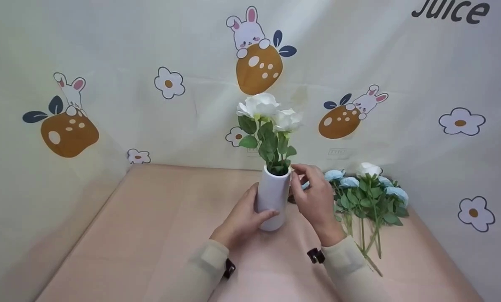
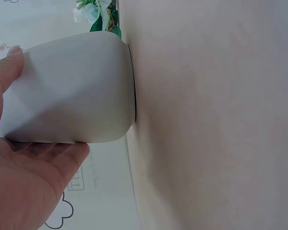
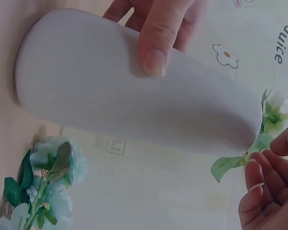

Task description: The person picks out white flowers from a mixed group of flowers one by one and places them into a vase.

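A tall white vase [image 1: 272,197] stands tilted slightly on the table, with two white roses [image 1: 259,105] and their green leaves [image 1: 267,140] rising from its mouth. My left hand [image 1: 244,218] grips the vase around its lower body; its thumb lies across the front in the right wrist view. At the vase's rim, on the right, is my right hand [image 1: 316,199]. Its curled fingertips pinch at a green leaf [image 3: 225,166] that sticks out by the rim, though the exact contact is partly hidden.
To the right lies a bunch of artificial flowers, with light blue blooms [image 1: 397,195], a white rose [image 1: 368,169] and long green stems [image 1: 362,235] pointing toward me. A printed cloth [image 1: 191,121] hangs behind the pinkish tabletop [image 1: 149,235].
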A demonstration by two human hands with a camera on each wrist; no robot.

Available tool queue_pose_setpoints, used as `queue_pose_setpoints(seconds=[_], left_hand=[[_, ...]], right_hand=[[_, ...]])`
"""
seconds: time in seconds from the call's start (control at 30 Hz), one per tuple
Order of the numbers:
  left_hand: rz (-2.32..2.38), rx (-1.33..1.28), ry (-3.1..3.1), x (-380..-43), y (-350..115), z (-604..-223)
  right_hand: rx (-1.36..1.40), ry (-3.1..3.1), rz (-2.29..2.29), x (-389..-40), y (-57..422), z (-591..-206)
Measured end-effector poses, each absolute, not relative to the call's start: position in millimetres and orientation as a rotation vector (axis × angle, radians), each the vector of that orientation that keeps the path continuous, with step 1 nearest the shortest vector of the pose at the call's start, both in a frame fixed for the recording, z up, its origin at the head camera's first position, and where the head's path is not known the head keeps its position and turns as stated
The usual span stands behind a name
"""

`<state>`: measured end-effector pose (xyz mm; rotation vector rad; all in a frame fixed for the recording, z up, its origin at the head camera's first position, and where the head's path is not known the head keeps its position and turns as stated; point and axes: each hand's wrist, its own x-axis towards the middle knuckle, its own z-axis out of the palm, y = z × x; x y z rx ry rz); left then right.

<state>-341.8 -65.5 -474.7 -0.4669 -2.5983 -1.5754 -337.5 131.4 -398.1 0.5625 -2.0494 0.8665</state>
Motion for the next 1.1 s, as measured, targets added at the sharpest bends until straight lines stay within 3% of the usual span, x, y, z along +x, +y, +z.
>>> queue_pose_setpoints(seconds=[1.1], left_hand=[[-1.589,-0.474,-2.596,-340,-66,-475]], right_hand=[[0.484,-2.262,0.676,-346,200,-450]])
